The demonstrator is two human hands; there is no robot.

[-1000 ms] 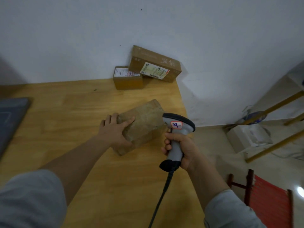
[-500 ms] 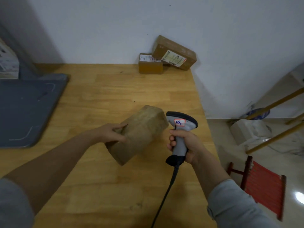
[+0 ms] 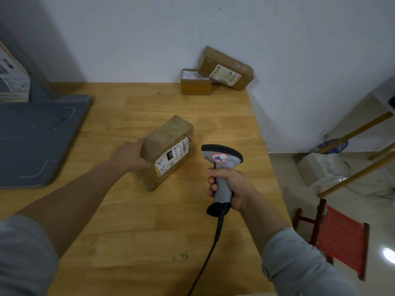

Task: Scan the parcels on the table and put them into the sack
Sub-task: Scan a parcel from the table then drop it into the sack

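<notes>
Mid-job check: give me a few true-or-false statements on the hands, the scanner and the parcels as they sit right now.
1. The left hand grips the taped parcel at one end. True.
2. That parcel's label is turned face down. False: it faces up, in plain view.
3. The right hand holds the barcode scanner by its handle. True.
4. Three more parcels wait at the wall. False: only two, a small box and a longer box propped on it.
5. The scanner is cordless. False: a black cable runs from its handle.
</notes>
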